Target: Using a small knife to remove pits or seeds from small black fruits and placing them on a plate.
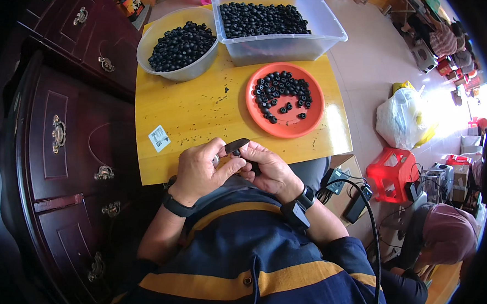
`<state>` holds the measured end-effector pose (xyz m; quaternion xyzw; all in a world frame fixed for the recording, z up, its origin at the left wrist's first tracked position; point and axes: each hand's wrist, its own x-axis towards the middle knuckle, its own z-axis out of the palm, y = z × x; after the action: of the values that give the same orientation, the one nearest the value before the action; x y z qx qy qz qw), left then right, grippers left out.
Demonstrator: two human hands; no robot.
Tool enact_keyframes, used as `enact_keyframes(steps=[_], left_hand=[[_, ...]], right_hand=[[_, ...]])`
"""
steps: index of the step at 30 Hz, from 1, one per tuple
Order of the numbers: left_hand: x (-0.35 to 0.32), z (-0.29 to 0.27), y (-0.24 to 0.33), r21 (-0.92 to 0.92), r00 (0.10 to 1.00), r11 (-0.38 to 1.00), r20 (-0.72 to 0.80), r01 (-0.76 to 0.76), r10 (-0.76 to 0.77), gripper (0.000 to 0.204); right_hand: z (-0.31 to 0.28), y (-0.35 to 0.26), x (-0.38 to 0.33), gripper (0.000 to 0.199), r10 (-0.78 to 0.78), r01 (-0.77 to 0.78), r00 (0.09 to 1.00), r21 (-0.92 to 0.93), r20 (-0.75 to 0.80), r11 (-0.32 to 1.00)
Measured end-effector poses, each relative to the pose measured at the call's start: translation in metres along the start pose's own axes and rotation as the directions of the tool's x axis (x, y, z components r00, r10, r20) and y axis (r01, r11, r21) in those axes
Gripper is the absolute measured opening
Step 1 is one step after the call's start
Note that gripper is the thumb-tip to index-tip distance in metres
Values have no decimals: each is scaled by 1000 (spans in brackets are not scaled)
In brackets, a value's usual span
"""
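Above my lap, at the table's near edge, my two hands meet. My right hand point(271, 173) is closed around what looks like a small knife point(236, 145), its dark curved blade showing between the hands. Part of a black handle shows under the fingers. Right below the blade, a small black round piece point(236, 153) sits between the fingertips. My left hand point(196, 166) is closed, thumb and fingers pinching at this piece; its far fingers are partly hidden. Beyond the hands, an orange-red plate point(282, 129) carries many similar black pieces with pale holes.
On the yellow table point(201, 122) stand a round translucent bowl point(189, 75) and a clear plastic bin point(282, 49), both full of black pieces. Dark crumbs and a white label point(159, 138) lie there too. Dark drawers point(73, 137) flank the left; a red stool point(391, 173) and another person point(448, 231) are right.
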<state>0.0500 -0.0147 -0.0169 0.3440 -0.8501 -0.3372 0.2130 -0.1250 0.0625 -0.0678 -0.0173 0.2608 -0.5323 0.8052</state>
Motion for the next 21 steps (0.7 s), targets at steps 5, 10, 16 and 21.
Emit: enact_keyframes(steps=[5,10,16,21], left_hand=[[-1,9,-8,17,992,996,-87,-87,88,32],[0,10,-6,52,993,995,-77,-91,94,30],[-2,16,-8,84,991,993,-97,-86,94,42],[2,7,-1,37,991,997,-106,-72,75,37]], right_hand=[[2,2,0,10,8,-8,1000,-8,-22,1000],[1,2,-1,10,12,-13,1000,35,11,999],[6,4,-2,6,-38,37,999,60,6,997],[6,4,-1,10,-30,24,998,93,59,995]])
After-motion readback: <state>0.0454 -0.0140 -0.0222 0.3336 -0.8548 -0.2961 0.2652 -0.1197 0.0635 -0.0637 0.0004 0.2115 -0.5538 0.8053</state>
